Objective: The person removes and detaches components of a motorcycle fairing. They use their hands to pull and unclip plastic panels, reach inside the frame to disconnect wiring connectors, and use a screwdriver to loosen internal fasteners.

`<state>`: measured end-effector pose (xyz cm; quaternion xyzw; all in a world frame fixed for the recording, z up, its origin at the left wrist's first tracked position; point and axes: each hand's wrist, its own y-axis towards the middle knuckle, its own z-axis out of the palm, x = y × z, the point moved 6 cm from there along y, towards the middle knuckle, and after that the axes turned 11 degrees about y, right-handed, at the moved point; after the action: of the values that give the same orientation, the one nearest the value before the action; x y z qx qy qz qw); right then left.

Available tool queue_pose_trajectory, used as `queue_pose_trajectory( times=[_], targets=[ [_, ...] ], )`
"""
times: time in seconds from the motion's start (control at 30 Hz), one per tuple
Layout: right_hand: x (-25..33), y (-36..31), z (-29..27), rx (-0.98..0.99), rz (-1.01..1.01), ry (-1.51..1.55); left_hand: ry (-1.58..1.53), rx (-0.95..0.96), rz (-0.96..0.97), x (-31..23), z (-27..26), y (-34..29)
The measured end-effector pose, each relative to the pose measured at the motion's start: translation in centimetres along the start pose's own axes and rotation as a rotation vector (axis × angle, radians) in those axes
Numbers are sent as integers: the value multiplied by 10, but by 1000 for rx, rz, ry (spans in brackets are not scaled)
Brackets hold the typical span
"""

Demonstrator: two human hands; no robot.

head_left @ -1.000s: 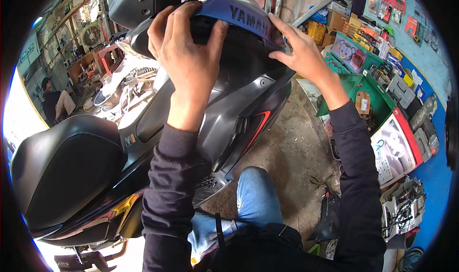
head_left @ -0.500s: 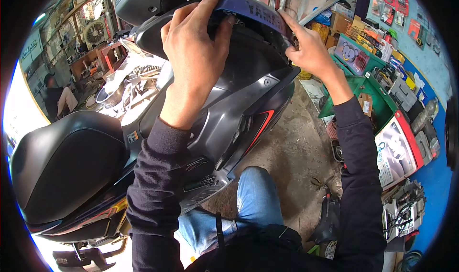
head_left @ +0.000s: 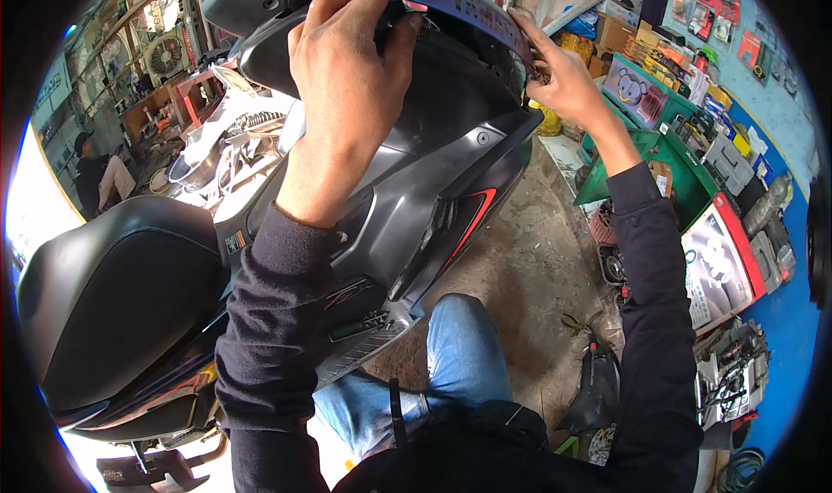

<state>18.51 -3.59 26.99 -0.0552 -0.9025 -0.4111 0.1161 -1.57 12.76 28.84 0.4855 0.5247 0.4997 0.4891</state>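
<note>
Strip: the curved blue-purple strip point(head_left: 478, 15) lay just past twelve o'clock from the middle of the head view, over the front of the black scooter point(head_left: 433, 159), with dark lettering on its face.
Left hand: the left hand point(head_left: 347, 81), between eleven and twelve o'clock, gripped the strip's left end, fingers curled over its upper edge and thumb lower on the near side; whether the thumb tip touched could not be made out.
Right hand: the right hand point(head_left: 568, 84), between one and two o'clock, pinched the strip's right end, forefinger stretched along its far side and thumb bent at the near side.
Bolt: one bolt point(head_left: 483, 138) showed on the scooter at one o'clock, nearer the middle than the strip.
Seat: the dark seat point(head_left: 121, 298) stood between eight and nine o'clock.
Wearer: blue jeans point(head_left: 464, 346) showed at five o'clock.
Floor: a black part point(head_left: 598, 380) lay past four o'clock.
Crate: an open green crate point(head_left: 693, 174) sat between two and three o'clock.
Fan: a round fan point(head_left: 165, 55) stood at ten o'clock.
Co-worker: another person point(head_left: 102, 179) sat past nine o'clock, well apart.
</note>
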Motion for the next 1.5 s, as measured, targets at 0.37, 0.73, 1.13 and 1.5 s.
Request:
queue_pose_trajectory(
  times=[0.37, 0.73, 1.13, 1.5],
  targets=[
    [8, -13, 21, -162, -150, -19, -58, 50, -40, 3, -5, -1],
    [35, -86, 80, 147, -172, -117, -57, -201, 4, 15, 16, -110],
    [44, -88, 86, 34, -184, -65, 166, 438, -423, 42, 81, -181],
    [18, -125, 121, -431, 386, 126, 167, 410, -410, 42, 80, -183]
  ],
)
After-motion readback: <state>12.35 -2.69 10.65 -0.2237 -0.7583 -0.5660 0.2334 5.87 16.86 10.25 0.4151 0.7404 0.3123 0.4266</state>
